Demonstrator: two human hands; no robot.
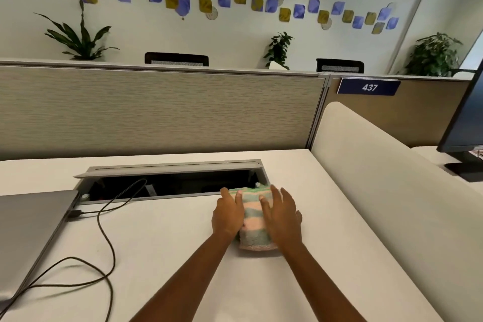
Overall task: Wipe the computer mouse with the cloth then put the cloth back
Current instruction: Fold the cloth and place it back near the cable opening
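Here, item by item, is what lies before you on the white desk [162, 256].

Cloth [254, 219]: striped in pink, grey-blue and green, bunched into a mound on the desk just in front of the open cable tray [172, 186]. Its far edge reaches the tray's front lip.

Computer mouse: hidden; you cannot tell whether it sits under the cloth.

Your left hand [227, 214]: fingers spread and curved, pressed against the left side of the cloth.

Your right hand [281, 217]: fingers spread, laid flat over the top and right side of the cloth. Both hands cup the mound between them.

Laptop [28, 233]: grey, lid closed, at the desk's left edge, well apart from the cloth.

Cable [104, 227]: black, plugged into the laptop's side, looping across the desk and running into the tray.

Monitor [465, 123]: dark, at far right, beyond the cream divider [392, 186].
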